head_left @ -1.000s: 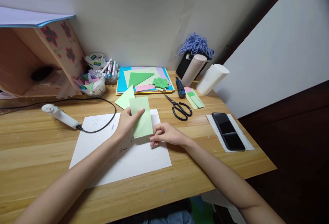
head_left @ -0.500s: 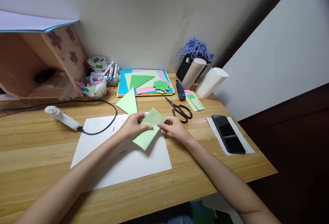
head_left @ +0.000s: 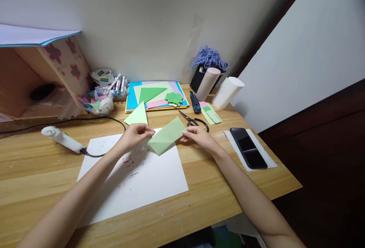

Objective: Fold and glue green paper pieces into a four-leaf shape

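A light green sheet of paper is held slantwise between my two hands, above a white sheet marked with coloured smears. My left hand pinches its left corner with thumb and fingers. At the opposite end, my right hand grips the right edge between thumb and forefinger. Just behind the left hand lies a pale green paper triangle. Black-handled scissors rest behind the right hand, partly covered by it.
A white glue gun with a black cord lies left. Behind are a stack of coloured paper with a green paper clover, a tub of scraps, a utility knife and white rolls. A phone lies right.
My left hand has slid from the middle of the green paper out to its left corner. The paper has turned to a flatter slant, and the view has shifted slightly.
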`<move>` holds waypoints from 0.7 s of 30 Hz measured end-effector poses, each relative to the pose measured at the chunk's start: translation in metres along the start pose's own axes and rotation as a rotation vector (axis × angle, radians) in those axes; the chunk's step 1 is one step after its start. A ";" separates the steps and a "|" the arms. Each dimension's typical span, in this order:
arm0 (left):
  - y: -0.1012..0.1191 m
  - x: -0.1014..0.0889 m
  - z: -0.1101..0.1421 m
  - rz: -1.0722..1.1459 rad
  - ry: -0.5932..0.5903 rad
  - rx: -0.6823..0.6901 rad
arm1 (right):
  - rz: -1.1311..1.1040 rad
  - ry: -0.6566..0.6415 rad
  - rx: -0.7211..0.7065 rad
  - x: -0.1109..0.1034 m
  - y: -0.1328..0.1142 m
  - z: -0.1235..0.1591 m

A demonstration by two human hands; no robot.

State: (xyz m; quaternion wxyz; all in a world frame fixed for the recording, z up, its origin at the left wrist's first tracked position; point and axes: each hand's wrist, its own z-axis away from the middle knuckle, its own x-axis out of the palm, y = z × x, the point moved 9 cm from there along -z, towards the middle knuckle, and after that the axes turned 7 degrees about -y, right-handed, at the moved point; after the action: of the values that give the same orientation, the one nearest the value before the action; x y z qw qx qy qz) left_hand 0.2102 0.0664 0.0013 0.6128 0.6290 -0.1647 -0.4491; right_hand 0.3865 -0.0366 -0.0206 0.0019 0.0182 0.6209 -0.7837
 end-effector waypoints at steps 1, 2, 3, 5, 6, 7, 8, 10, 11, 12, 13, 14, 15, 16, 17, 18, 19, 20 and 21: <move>0.001 -0.001 0.000 0.003 0.003 0.001 | -0.007 0.025 -0.031 -0.003 -0.005 0.001; 0.003 -0.004 0.000 0.008 0.030 0.006 | -0.021 0.060 -0.062 -0.007 -0.009 0.001; 0.004 -0.009 0.001 0.013 0.084 0.012 | -0.044 0.108 -0.092 -0.011 -0.013 0.003; 0.007 -0.017 0.007 0.028 0.240 0.023 | -0.140 0.228 -0.142 -0.019 -0.016 0.006; 0.007 -0.016 0.011 0.039 0.294 0.021 | -0.217 0.283 -0.163 -0.022 -0.015 0.008; 0.008 -0.011 0.014 0.063 0.310 0.019 | -0.309 0.325 -0.178 -0.022 -0.013 0.009; 0.009 0.003 0.014 0.092 0.255 0.012 | -0.407 0.350 -0.184 -0.020 -0.009 0.009; 0.013 0.036 0.014 0.125 0.114 -0.011 | -0.584 0.347 -0.170 -0.008 0.001 0.008; 0.017 0.052 0.013 0.158 0.069 -0.007 | -0.640 0.332 -0.147 0.000 0.005 0.007; 0.021 0.063 0.013 0.206 0.060 -0.004 | -0.674 0.311 -0.121 0.008 0.009 0.006; 0.025 0.071 0.011 0.254 0.073 -0.002 | -0.692 0.287 -0.098 0.015 0.012 0.005; 0.029 0.076 0.008 0.287 0.106 0.005 | -0.691 0.271 -0.084 0.019 0.013 0.005; 0.031 0.075 0.005 0.306 0.175 0.008 | -0.671 0.261 -0.080 0.021 0.013 0.005; 0.030 0.071 0.002 0.315 0.268 -0.010 | -0.627 0.257 -0.087 0.020 0.010 0.006; 0.028 0.067 0.000 0.312 0.340 -0.037 | -0.559 0.257 -0.103 0.016 0.006 0.006; 0.026 0.064 -0.002 0.303 0.389 -0.062 | -0.473 0.261 -0.128 0.010 0.000 0.007; 0.024 0.063 -0.005 0.293 0.412 -0.083 | -0.378 0.269 -0.157 0.002 -0.006 0.007; 0.023 0.063 -0.008 0.282 0.410 -0.093 | -0.287 0.286 -0.187 -0.006 -0.012 0.008; 0.022 0.064 -0.011 0.272 0.394 -0.092 | -0.210 0.309 -0.213 -0.015 -0.017 0.008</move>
State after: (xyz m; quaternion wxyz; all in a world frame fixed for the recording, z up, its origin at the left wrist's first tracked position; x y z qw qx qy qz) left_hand 0.2608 0.0199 -0.0030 0.7160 0.6479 -0.1047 -0.2380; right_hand 0.4005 -0.0409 -0.0019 -0.1730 0.0729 0.6914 -0.6976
